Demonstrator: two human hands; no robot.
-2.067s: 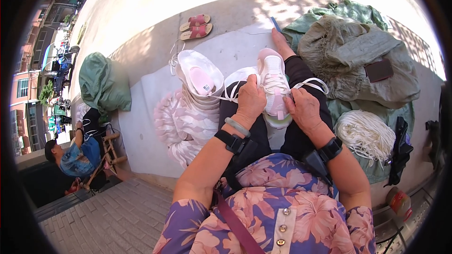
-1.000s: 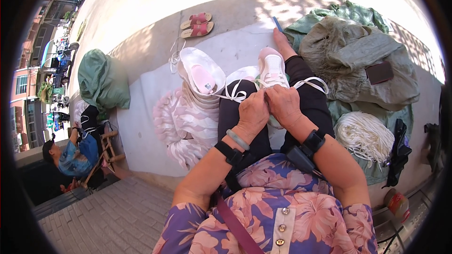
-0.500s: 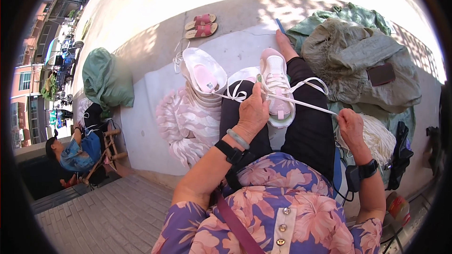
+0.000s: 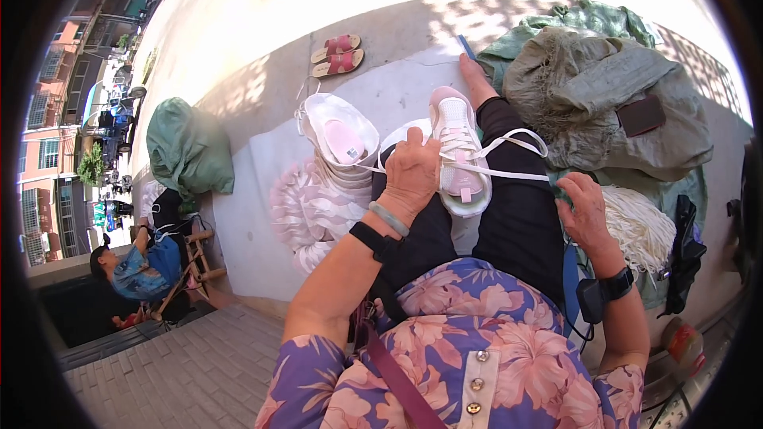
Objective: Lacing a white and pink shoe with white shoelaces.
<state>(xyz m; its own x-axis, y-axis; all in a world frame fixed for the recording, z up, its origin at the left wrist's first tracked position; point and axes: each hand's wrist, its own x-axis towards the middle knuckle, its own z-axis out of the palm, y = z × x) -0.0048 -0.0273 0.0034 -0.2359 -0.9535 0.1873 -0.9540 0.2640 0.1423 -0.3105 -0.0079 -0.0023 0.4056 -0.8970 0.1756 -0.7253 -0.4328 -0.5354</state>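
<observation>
Partly behind right hand, cord bundle.

Floor: pale concrete, far stretch in hard sun, shade nearer in with speckled light. White sheet spread over the middle. On the sheet, by the person's left leg: stack of pink-and-white shoe uppers, layers overlapping. Bare concrete just past the sheet's far edge: pair of red-strapped slippers, side by side. Person's left: bulging green sack at the sheet's edge. Person's right: green sacking, crumpled grey-green sack heaped over it, loose heap of white laces nearer. Black bundle beside the laces.
</observation>
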